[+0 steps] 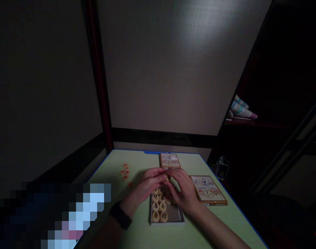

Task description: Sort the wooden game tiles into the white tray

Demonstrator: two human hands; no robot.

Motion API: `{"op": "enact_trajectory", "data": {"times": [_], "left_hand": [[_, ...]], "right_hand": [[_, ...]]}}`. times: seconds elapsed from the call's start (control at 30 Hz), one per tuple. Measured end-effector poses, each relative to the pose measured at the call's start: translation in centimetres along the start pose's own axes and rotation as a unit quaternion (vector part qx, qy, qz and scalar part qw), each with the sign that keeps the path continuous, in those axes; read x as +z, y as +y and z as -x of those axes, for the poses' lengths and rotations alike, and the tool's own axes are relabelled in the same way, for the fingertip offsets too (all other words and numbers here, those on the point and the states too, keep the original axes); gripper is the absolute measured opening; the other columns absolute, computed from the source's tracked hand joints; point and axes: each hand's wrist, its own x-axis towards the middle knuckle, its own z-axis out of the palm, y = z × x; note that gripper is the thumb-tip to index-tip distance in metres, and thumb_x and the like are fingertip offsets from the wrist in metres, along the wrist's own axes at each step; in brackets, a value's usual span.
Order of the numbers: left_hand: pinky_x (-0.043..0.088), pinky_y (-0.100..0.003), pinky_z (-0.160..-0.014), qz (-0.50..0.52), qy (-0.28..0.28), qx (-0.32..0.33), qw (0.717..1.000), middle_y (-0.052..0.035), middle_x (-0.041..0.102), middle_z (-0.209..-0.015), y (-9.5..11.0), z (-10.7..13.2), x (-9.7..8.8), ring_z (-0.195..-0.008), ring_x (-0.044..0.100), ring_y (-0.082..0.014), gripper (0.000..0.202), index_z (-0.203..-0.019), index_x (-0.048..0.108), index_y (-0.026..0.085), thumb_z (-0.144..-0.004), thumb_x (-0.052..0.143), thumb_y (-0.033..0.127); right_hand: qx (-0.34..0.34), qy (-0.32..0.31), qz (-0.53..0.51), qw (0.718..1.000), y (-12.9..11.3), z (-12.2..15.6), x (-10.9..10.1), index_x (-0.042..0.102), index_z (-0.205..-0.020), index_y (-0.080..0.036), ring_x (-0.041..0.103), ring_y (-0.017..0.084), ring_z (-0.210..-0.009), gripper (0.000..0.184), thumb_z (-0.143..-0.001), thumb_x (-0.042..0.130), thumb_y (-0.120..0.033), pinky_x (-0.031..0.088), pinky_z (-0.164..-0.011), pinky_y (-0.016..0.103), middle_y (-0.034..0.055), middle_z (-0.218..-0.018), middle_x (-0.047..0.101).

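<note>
My left hand (pixel 151 183) and my right hand (pixel 184 188) meet over an open shallow box (pixel 180 216). Between their fingertips shows a small wooden Chinese chess piece (pixel 167 179), partly covered by my fingers. Both hands are closed around it, thumbs and fingers bent inward. Round pieces with black characters, such as one chess piece (pixel 163 217), lie in rows along the left side of the box. Its right part shows a bare bottom. My hands hide the far end of the box. Several loose red-marked pieces (pixel 125 171) lie on the table to the left.
A printed Chinese chess box lid (pixel 208 188) lies right of my right hand. Another similar printed box (pixel 170 160) is at the far edge of the green table (pixel 137 235). A panel wall (pixel 160 86) stands behind; striped cloth items (pixel 242 110) are on a shelf at right.
</note>
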Motion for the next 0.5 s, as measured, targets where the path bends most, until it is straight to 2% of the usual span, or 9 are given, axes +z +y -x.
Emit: {"op": "enact_trajectory", "data": {"times": [0.3,0.5], "left_hand": [[0.050,-0.028,-0.079,0.009,0.009,-0.004,1.000,-0.0099,0.070,-0.095,0.16,0.03,0.18,-0.088,0.063,-0.0187,0.036,-0.091,0.073,0.012,-0.060,0.087,0.023],[0.049,-0.031,-0.082,0.009,0.011,0.007,1.000,-0.0109,0.070,-0.097,-0.13,-0.06,0.05,-0.089,0.064,-0.0206,0.037,-0.093,0.071,0.012,-0.063,0.086,0.027]], "right_hand": [[0.008,0.000,0.008,1.000,0.22,0.21,0.09,0.053,-0.123,-0.022,0.064,0.023,-0.093,0.035,-0.089,0.057,-0.016,0.056,-0.081,0.040,0.0091,-0.102,0.070],[0.029,0.008,0.000,1.000,0.28,0.12,-0.08,0.055,-0.120,-0.022,0.065,0.022,-0.092,0.031,-0.090,0.057,-0.017,0.055,-0.080,0.039,0.0086,-0.101,0.070]]}}
